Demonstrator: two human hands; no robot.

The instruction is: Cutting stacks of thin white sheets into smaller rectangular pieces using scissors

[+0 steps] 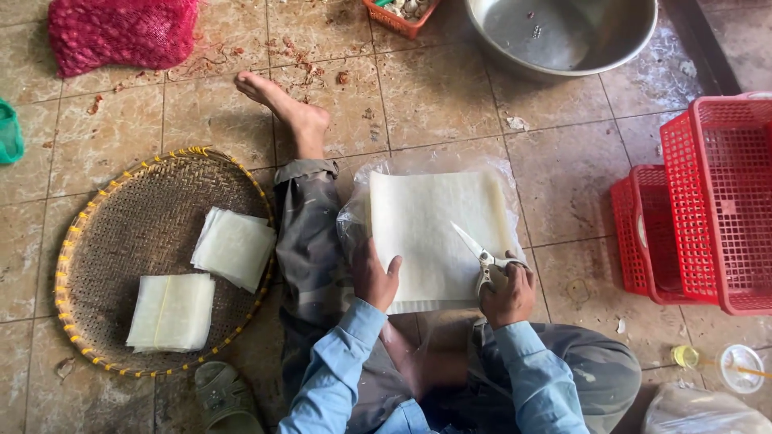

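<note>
**Two cut stacks on the tray, a large sheet stack under the scissors**

Nearest the camera, the right hand (pixel 508 291) is clamped around the handles of a pair of scissors (pixel 474 247), whose blades stand open over the lower right part of a stack of pale square sheets (pixel 430 233). The left hand (pixel 375 276) lies flat on the stack's lower left edge, fingers spread, pressing it down. The stack rests on a clear plastic bag (pixel 354 217) on the person's lap, between the outstretched legs.

To the left, on the floor, a round woven tray (pixel 104 233) already carries two smaller piles of cut sheets (pixel 172 312) (pixel 234 246), so some cutting looks done. The big stack appears mostly whole, and I judge much of the work remains.

Farther off stand red plastic baskets (pixel 716 209), a metal basin (pixel 563 36) and a red mesh sack (pixel 121 32).

How deep the stack is, and whether the blades have entered it, is hard to tell. The basin, sack and an orange basket (pixel 398 20) at the top are cut off by the frame.
</note>
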